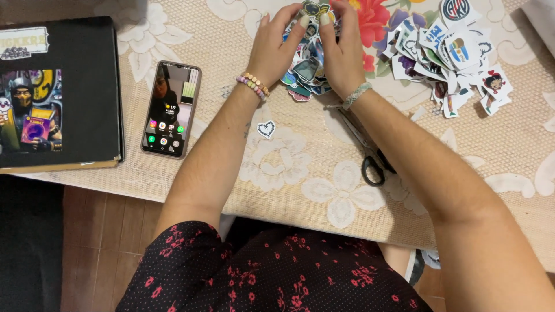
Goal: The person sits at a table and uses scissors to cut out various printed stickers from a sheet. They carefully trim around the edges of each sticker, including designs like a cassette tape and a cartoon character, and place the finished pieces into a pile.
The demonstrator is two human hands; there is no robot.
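Observation:
My left hand [276, 45] and my right hand [341, 51] meet at the top middle of the table over a small pile of cut-out stickers [305, 75]. Together their fingertips pinch one round sticker [312, 8] at the frame's top edge. A beaded bracelet circles my left wrist and a woven band my right. A larger heap of stickers [451, 52] lies to the right of my right hand. One small heart-shaped sticker [266, 129] lies alone beside my left forearm.
A smartphone [171, 110] with its screen lit lies left of my left arm. A black album [58, 92] covered with stickers sits at the far left. Black-handled scissors [370, 159] lie partly under my right forearm. The table carries a cream lace cloth [324, 185].

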